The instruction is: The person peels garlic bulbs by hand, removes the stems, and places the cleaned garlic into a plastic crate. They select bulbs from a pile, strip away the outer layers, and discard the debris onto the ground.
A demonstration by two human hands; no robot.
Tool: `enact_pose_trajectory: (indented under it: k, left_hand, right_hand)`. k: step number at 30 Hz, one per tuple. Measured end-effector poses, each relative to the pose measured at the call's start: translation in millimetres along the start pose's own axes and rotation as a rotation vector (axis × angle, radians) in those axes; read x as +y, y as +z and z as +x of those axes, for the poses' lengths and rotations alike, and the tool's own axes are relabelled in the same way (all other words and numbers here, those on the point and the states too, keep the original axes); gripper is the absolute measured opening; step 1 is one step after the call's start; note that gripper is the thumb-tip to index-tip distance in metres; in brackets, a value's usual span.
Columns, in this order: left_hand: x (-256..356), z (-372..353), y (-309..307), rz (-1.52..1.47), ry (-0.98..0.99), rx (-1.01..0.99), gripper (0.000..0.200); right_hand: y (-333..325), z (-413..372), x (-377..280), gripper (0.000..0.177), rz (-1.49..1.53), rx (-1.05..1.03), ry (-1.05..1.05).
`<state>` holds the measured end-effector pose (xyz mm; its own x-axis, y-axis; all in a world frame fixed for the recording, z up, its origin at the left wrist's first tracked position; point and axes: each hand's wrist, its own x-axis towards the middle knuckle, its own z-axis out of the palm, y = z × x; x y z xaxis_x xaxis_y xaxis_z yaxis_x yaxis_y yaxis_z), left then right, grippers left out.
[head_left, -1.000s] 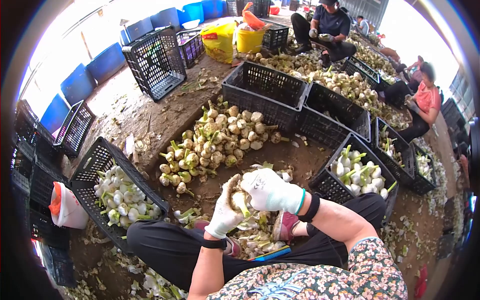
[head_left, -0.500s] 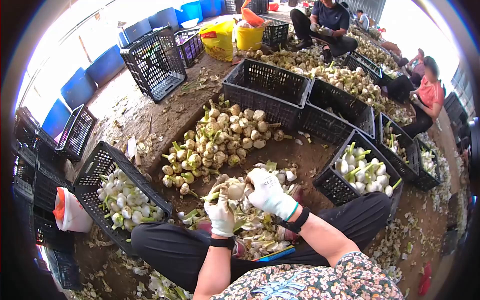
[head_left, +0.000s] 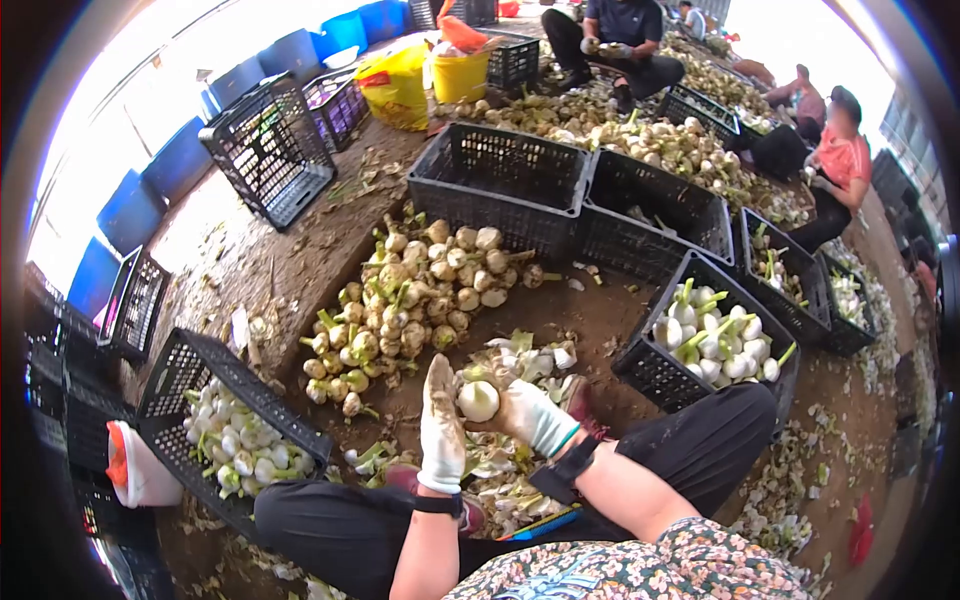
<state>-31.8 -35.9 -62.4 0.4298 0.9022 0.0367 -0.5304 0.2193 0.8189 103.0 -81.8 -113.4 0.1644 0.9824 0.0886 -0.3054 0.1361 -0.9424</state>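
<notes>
A garlic bulb (head_left: 478,401) with its pale, round face turned up sits between my two gloved hands. My right hand (head_left: 532,414) is closed on it from the right, the dirty fingertips curled at its side. My left hand (head_left: 441,425) stands upright just left of the bulb, fingers stretched out and flat, the glove soiled brown. Beneath both hands lies a heap of peeled garlic skins (head_left: 500,455) between my shoes. Ahead is a pile of untrimmed, earthy garlic bulbs (head_left: 430,290).
A tilted black crate (head_left: 190,375) of cleaned garlic is at my left, another crate (head_left: 650,372) of white bulbs at my right. Black crates (head_left: 495,205) stand beyond the pile. A white bucket (head_left: 145,470) is far left. Other people sit working at the back and right.
My left hand's fingers have straightened from their grip around the bulb and stem. The bulb has turned, its pale face now upward, and both hands have lowered slightly. The view has shifted.
</notes>
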Motion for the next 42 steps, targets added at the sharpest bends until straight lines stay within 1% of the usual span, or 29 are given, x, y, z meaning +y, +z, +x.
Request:
enact_pose_trajectory:
  k: [2, 3, 4, 6, 8, 10, 11, 12, 14, 16, 17, 18, 20, 21, 22, 24, 26, 28, 29, 30, 33, 34, 35, 36, 37, 38, 40, 41, 42]
  left_hand:
    - [0, 2, 2, 0.104, 0.022, 0.070, 0.067]
    - [0, 3, -3, 0.140, 0.049, 0.111, 0.062]
    - [4, 3, -4, 0.049, -0.021, 0.249, 0.057]
    - [2, 6, -15, -0.101, -0.038, 0.393, 0.054]
    - [-5, 8, -25, -0.142, -0.063, 0.429, 0.053]
    - [-17, 14, -30, -0.096, -0.076, 0.449, 0.048]
    - [-18, 15, -29, -0.074, -0.075, 0.450, 0.048]
    - [-15, 15, -27, -0.028, -0.076, 0.459, 0.048]
    - [-17, 12, -33, 0.059, -0.106, 0.520, 0.047]
    - [-17, 10, -38, 0.020, -0.129, 0.573, 0.050]
    - [-18, 9, -38, 0.063, -0.170, 0.575, 0.050]
    - [-19, 9, -40, 0.103, -0.210, 0.576, 0.050]
    - [-22, 11, -43, 0.075, -0.255, 0.611, 0.052]
    - [-22, 13, -40, 0.084, -0.252, 0.616, 0.049]
    - [-23, 12, -38, 0.090, -0.255, 0.617, 0.046]
    - [-24, 15, -37, 0.029, -0.272, 0.605, 0.047]
    - [-29, 14, -37, -0.035, -0.315, 0.557, 0.051]
    - [-45, 8, -47, 0.028, -0.308, 0.513, 0.058]
    - [-49, 3, -46, 0.017, -0.323, 0.520, 0.058]
    - [-49, 2, -42, 0.005, -0.331, 0.521, 0.058]
    - [-46, -8, -31, -0.004, -0.324, 0.531, 0.056]
    - [-44, -9, -29, 0.020, -0.311, 0.516, 0.056]
    - [-38, -9, -28, -0.001, -0.341, 0.498, 0.056]
    - [-39, -7, -32, 0.052, -0.334, 0.511, 0.056]
    - [-39, -6, -39, 0.065, -0.325, 0.521, 0.056]
    - [-40, -5, -47, 0.077, -0.320, 0.536, 0.056]
    - [-41, -4, -58, 0.029, -0.294, 0.618, 0.056]
    - [-41, -5, -62, 0.030, -0.278, 0.641, 0.059]
    - [-39, -5, -60, 0.022, -0.281, 0.659, 0.059]
  right_hand:
    - [-8, 17, -12, 0.043, 0.912, 0.383, 0.455]
    - [-38, 25, 8, 0.052, 1.004, 0.253, 0.232]
    - [-47, 28, -32, 0.056, 0.984, 0.422, 0.136]
    - [-99, 16, -60, 0.051, 1.152, 0.147, -0.178]
    - [-124, 41, -69, 0.039, 1.108, 0.254, -0.126]
    - [-157, 92, -27, 0.030, 0.494, 0.777, 0.327]
    - [-165, 108, -11, 0.029, 0.091, 0.889, 0.427]
    - [-192, 130, 25, 0.032, -0.297, 0.884, 0.398]
    - [-244, 170, 74, 0.046, -0.683, 0.897, 0.330]
    - [-280, 206, 109, 0.062, -0.752, 0.983, 0.411]
    - [-239, 209, 55, 0.073, -0.442, 0.963, 0.640]
    - [-241, 215, 65, 0.070, -0.451, 0.974, 0.575]
    - [-311, 225, 143, 0.064, -0.827, 0.863, 0.484]
    - [-316, 222, 152, 0.056, -0.482, 0.926, 0.390]
    - [-277, 209, 120, 0.043, -0.190, 0.941, 0.373]
    - [-246, 178, 101, 0.037, 0.308, 0.795, 0.303]
    - [-210, 142, 102, 0.033, 0.551, 0.788, 0.269]
    - [-173, 105, 105, 0.035, 0.353, 0.643, 0.294]
    - [-163, 102, 112, 0.045, 0.101, 0.670, 0.431]
    - [-138, 107, 104, 0.060, -0.096, 0.737, 0.442]
    - [-116, 129, 71, 0.070, -0.037, 0.718, 0.482]
    - [-104, 136, 59, 0.064, -0.107, 0.728, 0.474]
    - [-143, 154, 107, 0.064, -0.098, 0.731, 0.463]
    - [-127, 163, 116, 0.058, -0.352, 0.391, 0.447]
    - [-124, 167, 118, 0.057, -0.876, 0.262, 0.455]
    - [-121, 177, 122, 0.057, -0.869, 0.052, 0.585]
    - [-87, 177, 119, 0.050, -1.406, 0.032, 0.663]
    - [-80, 175, 116, 0.045, -1.421, 0.000, 0.662]
    - [-80, 170, 119, 0.048, -1.424, 0.009, 0.636]
